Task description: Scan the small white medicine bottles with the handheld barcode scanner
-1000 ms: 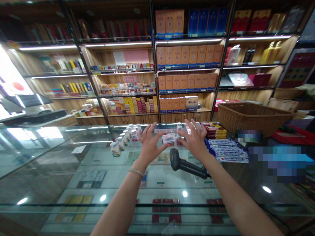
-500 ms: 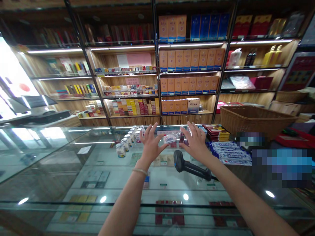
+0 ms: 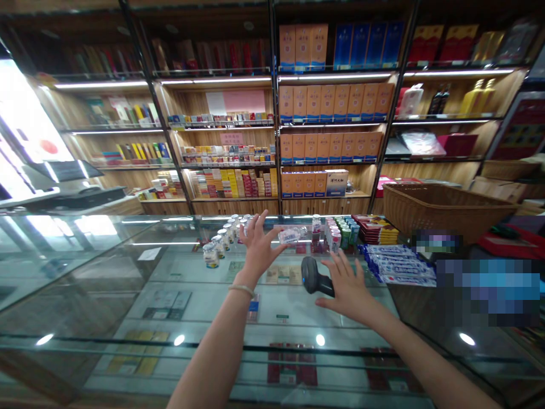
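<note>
My left hand (image 3: 259, 247) is over the glass counter with its fingers spread. Just off its thumb and index finger lies a small clear bottle (image 3: 292, 234) on its side. Over the handle of a black barcode scanner (image 3: 314, 276) is my right hand (image 3: 347, 283), fingers apart and not closed round it; whether it touches the handle cannot be made out. The scanner's head points left and stays visible. To the left of my left hand stands a line of small white-capped jars (image 3: 210, 255).
Beyond my right hand stand rows of small bottles (image 3: 346, 230) and a single bottle (image 3: 315, 224). Blue-and-white packets (image 3: 398, 265) lie to the right, below a wicker basket (image 3: 447, 207). A glass counter (image 3: 204, 335) spans the front, with stocked shelves behind.
My right hand has come down and back from beside the small bottle to the scanner's handle. My left hand has barely moved. The rows of bottles behind now show more fully.
</note>
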### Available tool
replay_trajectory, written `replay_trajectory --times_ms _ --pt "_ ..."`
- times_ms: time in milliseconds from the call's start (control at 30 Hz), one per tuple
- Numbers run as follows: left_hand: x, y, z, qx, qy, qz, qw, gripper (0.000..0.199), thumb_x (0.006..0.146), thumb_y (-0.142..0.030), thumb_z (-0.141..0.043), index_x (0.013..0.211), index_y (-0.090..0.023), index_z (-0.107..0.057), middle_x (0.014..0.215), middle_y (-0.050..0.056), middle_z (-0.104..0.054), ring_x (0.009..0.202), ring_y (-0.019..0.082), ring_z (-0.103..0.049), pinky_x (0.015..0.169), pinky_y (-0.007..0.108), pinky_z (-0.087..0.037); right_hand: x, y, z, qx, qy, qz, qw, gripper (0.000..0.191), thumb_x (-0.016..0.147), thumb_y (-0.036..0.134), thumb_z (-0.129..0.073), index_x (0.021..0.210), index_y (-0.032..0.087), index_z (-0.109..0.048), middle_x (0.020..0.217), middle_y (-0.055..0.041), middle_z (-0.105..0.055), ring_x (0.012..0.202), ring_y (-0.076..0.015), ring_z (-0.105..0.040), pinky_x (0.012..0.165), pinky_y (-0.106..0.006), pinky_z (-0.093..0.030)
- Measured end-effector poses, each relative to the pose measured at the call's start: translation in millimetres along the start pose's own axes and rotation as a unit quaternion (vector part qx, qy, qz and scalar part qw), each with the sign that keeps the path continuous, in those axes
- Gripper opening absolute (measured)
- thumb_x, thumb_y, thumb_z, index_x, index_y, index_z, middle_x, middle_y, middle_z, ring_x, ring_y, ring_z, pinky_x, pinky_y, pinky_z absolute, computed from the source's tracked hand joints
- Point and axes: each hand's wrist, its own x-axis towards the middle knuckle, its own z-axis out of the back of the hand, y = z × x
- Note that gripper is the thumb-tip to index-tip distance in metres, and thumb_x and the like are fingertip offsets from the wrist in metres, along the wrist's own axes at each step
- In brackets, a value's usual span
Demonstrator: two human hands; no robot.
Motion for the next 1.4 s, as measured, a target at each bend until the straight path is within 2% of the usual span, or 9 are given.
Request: replay_trajectory --times_ms 200,367,533,633,700,867,967,1100,1400 --pt "-1 2 -1.9 0.01 0.002 -0.002 1.0 0.037 0.079 -0.053 -0.079 0.11 -0.034 -0.075 0.165 0.009 -0.035 0.151 0.038 -0.027 0.123 0.066 -0.001 11 -2 3 -0.001 0.011 0.015 1.0 0.045 0.078 0.048 -0.077 0.112 0.021 -0.066 0.159 -0.0199 -0.041 0.154 -0.0404 -0.023 0.116 -0.072 -0.021" --pt "-1 3 -2.8 0.012 0.008 0.006 1.0 0.038 0.078 -0.053 -0.079 0.111 -0.034 -0.075 0.165 0.008 -0.035 0.151 0.038 -0.027 0.123 0.065 -0.002 23 -6 1 0.012 0.025 0.032 0.999 0.035 0.077 0.04 -0.077 0.105 0.02 -0.07 0.158 -0.0184 -0.042 0.153 -0.0406 -0.024 0.115 -0.071 -0.023" --pt "-2 5 -3.3 0.015 0.01 0.013 1.0 0.038 0.075 -0.051 -0.082 0.11 -0.035 -0.075 0.164 0.007 -0.037 0.15 0.037 -0.028 0.124 0.064 -0.003 27 -11 3 0.08 -0.063 0.038 0.994 0.028 0.076 0.024 -0.067 0.104 0.02 -0.071 0.149 -0.0146 -0.054 0.142 -0.0342 -0.045 0.112 -0.055 -0.041" --pt "-2 6 -4.9 0.012 0.007 0.019 1.0 0.036 0.077 -0.051 -0.081 0.109 -0.035 -0.076 0.164 0.008 -0.037 0.151 0.037 -0.028 0.123 0.065 -0.003 23 -16 16 0.165 -0.105 0.011 0.981 0.033 0.08 0.028 -0.061 0.111 0.022 -0.069 0.129 -0.0107 -0.069 0.117 -0.0297 -0.067 0.097 -0.043 -0.055" --pt "-2 7 -6.0 0.008 0.005 0.021 1.0 0.035 0.078 -0.051 -0.08 0.109 -0.035 -0.076 0.164 0.008 -0.037 0.151 0.037 -0.028 0.123 0.065 -0.002 20 -17 27 0.234 -0.08 -0.037 0.968 0.034 0.082 0.035 -0.058 0.113 0.022 -0.067 0.1 -0.0069 -0.076 0.091 -0.0287 -0.074 0.079 -0.04 -0.058" --pt "-3 7 -6.8 0.014 0.008 0.024 1.0 0.035 0.078 -0.052 -0.08 0.108 -0.035 -0.076 0.162 0.008 -0.039 0.15 0.037 -0.029 0.123 0.064 -0.003 14 -11 45 0.434 0.027 -0.061 0.898 0.038 0.083 0.04 -0.054 0.114 0.021 -0.064 0.075 0.0002 -0.071 0.044 -0.0157 -0.06 0.047 -0.028 -0.049" --pt "-3 7 -6.3 0.023 0.008 0.023 0.999 0.035 0.078 -0.052 -0.079 0.108 -0.036 -0.076 0.162 0.008 -0.039 0.15 0.036 -0.029 0.123 0.063 -0.004 12 -5 48 0.441 0.019 -0.039 0.897 0.041 0.078 0.037 -0.06 0.115 0.021 -0.065 0.082 -0.0018 -0.074 0.051 -0.0175 -0.064 0.05 -0.028 -0.051" --pt "-4 7 -5.4 0.029 0.004 0.019 0.999 0.035 0.078 -0.052 -0.08 0.109 -0.036 -0.076 0.162 0.007 -0.04 0.149 0.037 -0.031 0.124 0.063 -0.004 10 -2 44 0.412 -0.03 -0.003 0.911 0.042 0.075 0.032 -0.064 0.116 0.024 -0.065 0.102 -0.0047 -0.077 0.09 -0.0258 -0.073 0.077 -0.035 -0.057" --pt "-5 14 -15.5 0.039 -0.035 0.0 0.999 0.036 0.075 -0.051 -0.082 0.107 -0.035 -0.077 0.159 0.008 -0.044 0.145 0.037 -0.038 0.123 0.062 -0.007 8 -2 40 0.352 0.006 -0.029 0.936 0.051 0.075 0.03 -0.064 0.125 0.022 -0.063 0.101 -0.0082 -0.078 0.097 -0.0317 -0.073 0.082 -0.04 -0.054"
